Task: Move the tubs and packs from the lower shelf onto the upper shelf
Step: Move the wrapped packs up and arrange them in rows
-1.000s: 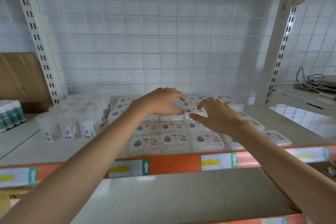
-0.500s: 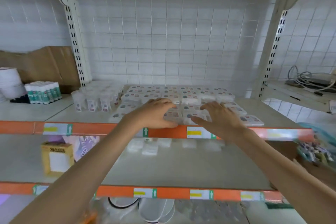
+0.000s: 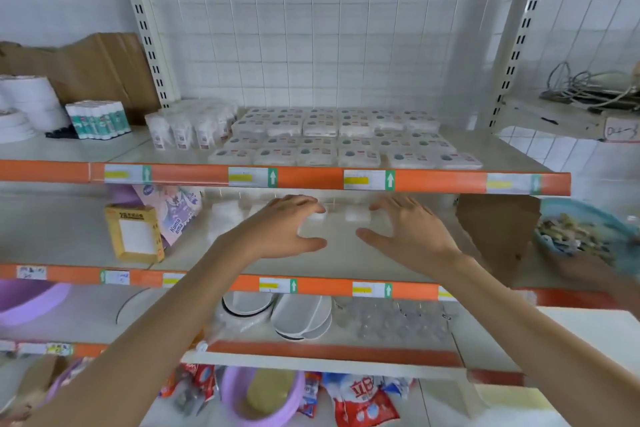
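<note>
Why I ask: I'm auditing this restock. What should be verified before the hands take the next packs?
1. Left hand free: ok, open, holding nothing.
2. Right hand free: ok, open, holding nothing.
3. Packs within reach on the lower shelf: ok, white ones lie by the fingers.
4. Fingers touching a pack: cannot tell, blurred.
5. Room on the upper shelf: ok, bare strip in front of the tubs.
6. Yellow box out of the way: ok, it stands off to the left.
</note>
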